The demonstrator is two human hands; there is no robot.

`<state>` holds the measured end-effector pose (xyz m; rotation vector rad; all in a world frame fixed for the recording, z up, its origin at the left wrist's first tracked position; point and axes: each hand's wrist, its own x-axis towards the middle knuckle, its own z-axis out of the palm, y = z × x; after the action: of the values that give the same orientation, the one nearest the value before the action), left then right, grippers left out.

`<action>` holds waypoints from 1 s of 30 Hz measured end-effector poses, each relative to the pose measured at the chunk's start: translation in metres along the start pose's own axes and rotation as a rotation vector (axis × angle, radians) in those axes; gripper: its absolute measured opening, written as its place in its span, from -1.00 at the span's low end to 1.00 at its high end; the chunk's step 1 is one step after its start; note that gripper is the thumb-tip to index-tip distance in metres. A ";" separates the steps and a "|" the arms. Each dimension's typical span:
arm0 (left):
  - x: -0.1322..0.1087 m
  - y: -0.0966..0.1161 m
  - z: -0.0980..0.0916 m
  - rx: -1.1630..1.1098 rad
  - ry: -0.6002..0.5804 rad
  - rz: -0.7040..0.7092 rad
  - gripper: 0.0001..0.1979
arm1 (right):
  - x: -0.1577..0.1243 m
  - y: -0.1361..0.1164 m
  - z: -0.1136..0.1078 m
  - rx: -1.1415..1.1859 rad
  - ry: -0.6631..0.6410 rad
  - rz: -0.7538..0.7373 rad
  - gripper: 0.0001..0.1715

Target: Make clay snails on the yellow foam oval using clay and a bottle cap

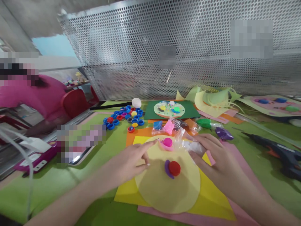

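Note:
My left hand (134, 160) hovers at the left of a round cream paper disc (169, 196). Its index finger stretches toward a pink bottle cap (167, 142) with pink clay along its lower edge. The thumb is apart, with a tiny white spot at its tip that I cannot make out. In my right hand (215, 157) is a clear plastic bag of white clay (191, 146), pinched over the disc's upper right. A red bottle cap (174, 169) lies mid-disc with a curved purple clay strip (167, 169) along its left side. Beneath the disc is yellow paper (215, 201).
Behind are bagged clays, including a purple one (224, 133), and several bottle caps (124, 116). A decorated disc (169, 110) lies on green card. To the right sits a glue gun (277, 152); leftward, a tablet (82, 144). A perforated metal panel (141, 50) stands behind.

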<state>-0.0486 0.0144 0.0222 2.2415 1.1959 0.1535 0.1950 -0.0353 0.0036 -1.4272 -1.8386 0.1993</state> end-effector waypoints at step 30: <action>-0.007 0.026 0.009 -0.371 -0.049 0.187 -0.74 | -0.010 -0.020 0.006 0.277 -0.432 0.070 -0.76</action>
<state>-0.0310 -0.0065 0.0298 2.0109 0.8502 0.3602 0.1766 -0.0488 0.0059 -1.3229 -2.0020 0.8197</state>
